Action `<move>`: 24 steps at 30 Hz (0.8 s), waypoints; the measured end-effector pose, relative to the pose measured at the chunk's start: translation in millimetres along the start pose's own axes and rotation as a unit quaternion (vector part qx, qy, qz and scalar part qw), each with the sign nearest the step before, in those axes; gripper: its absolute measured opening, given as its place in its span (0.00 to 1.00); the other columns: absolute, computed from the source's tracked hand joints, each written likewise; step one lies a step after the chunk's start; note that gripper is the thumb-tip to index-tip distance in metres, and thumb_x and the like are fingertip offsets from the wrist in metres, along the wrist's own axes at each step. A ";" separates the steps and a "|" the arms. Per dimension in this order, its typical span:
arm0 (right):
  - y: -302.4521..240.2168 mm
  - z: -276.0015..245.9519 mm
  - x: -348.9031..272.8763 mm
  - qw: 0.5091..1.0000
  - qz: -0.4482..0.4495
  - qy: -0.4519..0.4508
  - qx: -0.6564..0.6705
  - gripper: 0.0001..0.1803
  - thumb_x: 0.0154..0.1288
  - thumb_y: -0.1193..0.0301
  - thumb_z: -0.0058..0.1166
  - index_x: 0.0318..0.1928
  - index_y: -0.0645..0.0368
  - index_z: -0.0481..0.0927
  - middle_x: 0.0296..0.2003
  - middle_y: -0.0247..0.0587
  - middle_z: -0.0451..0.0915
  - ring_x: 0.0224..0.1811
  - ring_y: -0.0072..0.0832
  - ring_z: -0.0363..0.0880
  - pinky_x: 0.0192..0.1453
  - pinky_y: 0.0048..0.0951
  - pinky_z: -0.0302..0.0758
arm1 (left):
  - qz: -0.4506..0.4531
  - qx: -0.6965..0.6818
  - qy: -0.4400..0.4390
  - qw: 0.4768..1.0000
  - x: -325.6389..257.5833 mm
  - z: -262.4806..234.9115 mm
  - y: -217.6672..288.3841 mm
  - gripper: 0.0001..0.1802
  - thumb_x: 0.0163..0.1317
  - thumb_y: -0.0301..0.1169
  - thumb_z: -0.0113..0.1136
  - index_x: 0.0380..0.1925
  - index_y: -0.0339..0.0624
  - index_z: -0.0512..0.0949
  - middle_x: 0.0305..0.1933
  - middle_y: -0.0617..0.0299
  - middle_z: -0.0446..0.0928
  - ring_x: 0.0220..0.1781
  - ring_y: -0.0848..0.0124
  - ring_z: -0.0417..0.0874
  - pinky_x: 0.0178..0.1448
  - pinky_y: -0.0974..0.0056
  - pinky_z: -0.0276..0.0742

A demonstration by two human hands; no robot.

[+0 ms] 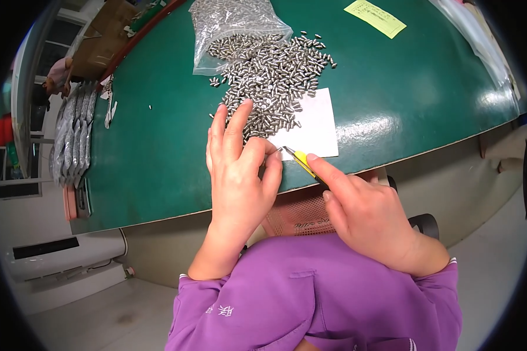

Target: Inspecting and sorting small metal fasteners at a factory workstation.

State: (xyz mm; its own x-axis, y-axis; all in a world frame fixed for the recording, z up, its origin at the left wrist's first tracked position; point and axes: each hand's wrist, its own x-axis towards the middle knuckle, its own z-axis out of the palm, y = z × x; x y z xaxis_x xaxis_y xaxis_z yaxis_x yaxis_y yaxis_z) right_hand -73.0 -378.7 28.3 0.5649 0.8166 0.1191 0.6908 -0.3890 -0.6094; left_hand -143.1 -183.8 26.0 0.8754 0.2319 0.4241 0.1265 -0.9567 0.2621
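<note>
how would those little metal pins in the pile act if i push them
The pins look like short shiny cylinders, so they would probably roll and scatter on the smooth green table. Loosely heaped, the pile would likely spread rather than slide together. Each looks light, slippery.

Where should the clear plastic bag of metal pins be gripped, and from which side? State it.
Grip the clear plastic bag at its bunched far end, coming from the far side of the green table. Its mouth opens toward the person, with metal pins spilling from it, so lifting the far end would likely tip more out; raise the mouth edge first.
</note>
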 end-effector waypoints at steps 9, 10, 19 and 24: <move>-0.1 2.6 -0.3 1.000 -0.007 0.000 -0.010 0.31 0.61 0.78 0.54 0.67 0.51 0.70 0.28 0.40 0.79 0.27 0.39 0.80 0.37 0.39 0.79 | 0.003 -0.032 0.006 0.999 0.8 5.2 -2.3 0.06 0.51 0.23 0.65 0.26 0.39 0.76 0.69 0.48 0.67 0.73 0.36 0.60 0.70 0.39 0.59; -0.1 2.1 0.3 1.000 -0.007 0.000 -0.010 0.31 0.61 0.78 0.54 0.67 0.51 0.70 0.28 0.40 0.79 0.27 0.39 0.80 0.37 0.39 0.79 | 0.003 -0.032 0.005 0.999 0.7 5.4 -2.6 0.06 0.51 0.23 0.65 0.26 0.39 0.76 0.69 0.48 0.67 0.73 0.36 0.60 0.70 0.39 0.59; -7.4 -9.8 7.5 0.998 -0.034 -0.009 -0.058 0.31 0.60 0.77 0.55 0.66 0.50 0.73 0.22 0.40 0.75 0.20 0.38 0.77 0.25 0.39 0.75 | 0.015 -0.053 0.006 0.998 1.4 5.8 -2.6 0.06 0.52 0.21 0.63 0.25 0.38 0.75 0.68 0.47 0.68 0.72 0.36 0.60 0.70 0.39 0.60; -4.4 -3.3 4.5 0.999 -0.016 0.016 -0.027 0.30 0.60 0.78 0.55 0.65 0.50 0.73 0.24 0.42 0.77 0.21 0.41 0.78 0.26 0.41 0.76 | 0.018 -0.041 0.006 0.999 -2.9 4.8 -1.5 0.06 0.51 0.22 0.65 0.26 0.39 0.76 0.71 0.47 0.66 0.74 0.36 0.59 0.71 0.39 0.59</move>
State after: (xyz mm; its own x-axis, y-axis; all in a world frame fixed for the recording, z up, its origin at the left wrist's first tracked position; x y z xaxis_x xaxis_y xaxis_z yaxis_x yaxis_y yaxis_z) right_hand -72.0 -374.7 34.1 0.5556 0.8150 0.1644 0.7317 -0.3854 -0.5622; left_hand -143.5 -183.9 20.2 0.8730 0.2000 0.4448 0.0555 -0.9469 0.3167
